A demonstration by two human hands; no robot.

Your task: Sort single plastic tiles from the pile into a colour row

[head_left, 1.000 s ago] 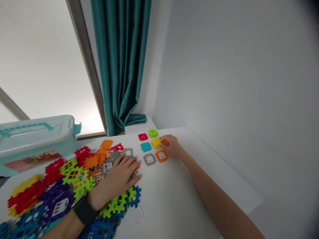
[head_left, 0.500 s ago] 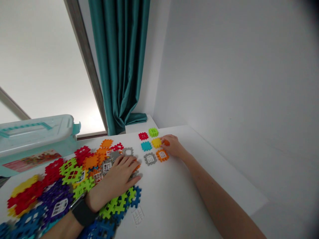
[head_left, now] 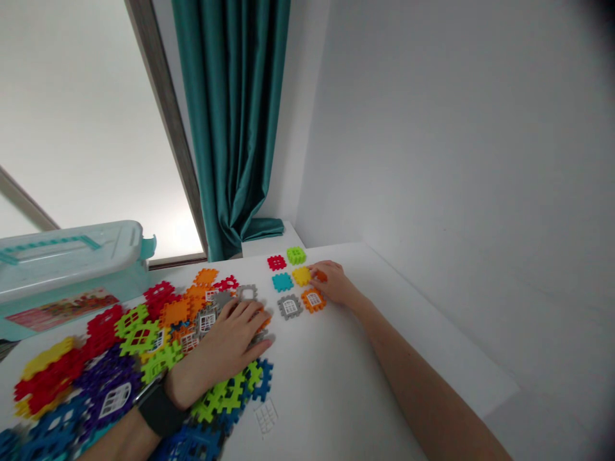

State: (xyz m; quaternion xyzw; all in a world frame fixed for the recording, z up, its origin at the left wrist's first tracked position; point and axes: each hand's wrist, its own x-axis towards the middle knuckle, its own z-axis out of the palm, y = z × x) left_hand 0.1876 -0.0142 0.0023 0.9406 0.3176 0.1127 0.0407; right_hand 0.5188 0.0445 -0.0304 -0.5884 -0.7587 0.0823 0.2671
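My left hand (head_left: 235, 336) lies over a pile of interlocking building tiles, fingers stretched out; grey and orange tiles show around its fingertips. At the back right, my right hand (head_left: 331, 282) has its fingers closed on an orange building tile (head_left: 321, 276), largely hidden by them. Right beside that is a yellow tile (head_left: 302, 276). Near it lie a green tile (head_left: 296, 255), a red tile (head_left: 277, 262), a blue tile (head_left: 282, 282), a grey window tile (head_left: 289, 307) and an orange window tile (head_left: 313, 300), in two columns.
Lime green tiles (head_left: 139, 338), purple tiles (head_left: 108, 378) and dark blue tiles (head_left: 192, 442) fill the left of the white table (head_left: 331, 397). A loose white window grid (head_left: 266, 417) lies near the front. Behind stand a lidded plastic box (head_left: 72, 275) and a teal curtain (head_left: 230, 128).
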